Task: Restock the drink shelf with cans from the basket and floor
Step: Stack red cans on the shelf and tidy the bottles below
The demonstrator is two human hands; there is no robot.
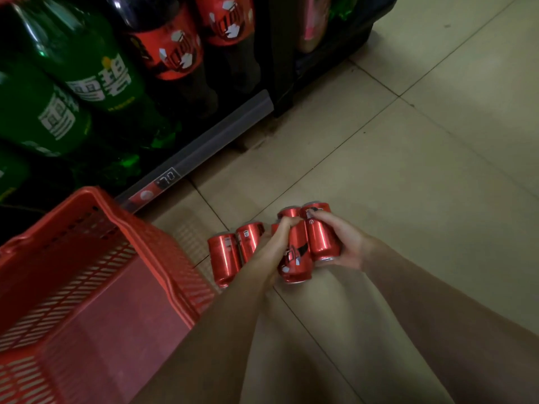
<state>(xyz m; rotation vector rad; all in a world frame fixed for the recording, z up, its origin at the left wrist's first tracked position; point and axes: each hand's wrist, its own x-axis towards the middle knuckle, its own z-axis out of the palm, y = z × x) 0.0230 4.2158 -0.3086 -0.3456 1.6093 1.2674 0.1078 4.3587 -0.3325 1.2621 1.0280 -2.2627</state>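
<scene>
A: Down at floor level, both forearms reach in over the tiles. The right hand [341, 243] is wrapped around a red can [320, 234], fingers curled over its top end, so that one is firmly gripped.

B: And the left hand [271, 249] is closed over the neighbouring can [294, 258], the one with the printed label facing up. The two held cans sit pressed side by side between the hands.

A: Just to the left, two more cans [233, 252] stand on the floor [408, 170] right beside the basket wall. There may be another tucked behind the left fingers, but I cannot tell for sure.

B: The red basket [140, 237] looks bare inside from what shows here, so I'd judge the floor stock is what's left.

A: How to do this well? Squeeze the pair together so neither slips, lift straight up, and keep the left wrist clear of those two standing cans so they don't get knocked over and roll.

B: Agreed, and keep them upright for the shelf. Further off, the shelf edge [204, 147] carries a price tag [166, 177], with green bottles [87, 83] and dark cola bottles [175, 53] behind it.

A: No can slot shows there, so the target is out of sight.
</scene>
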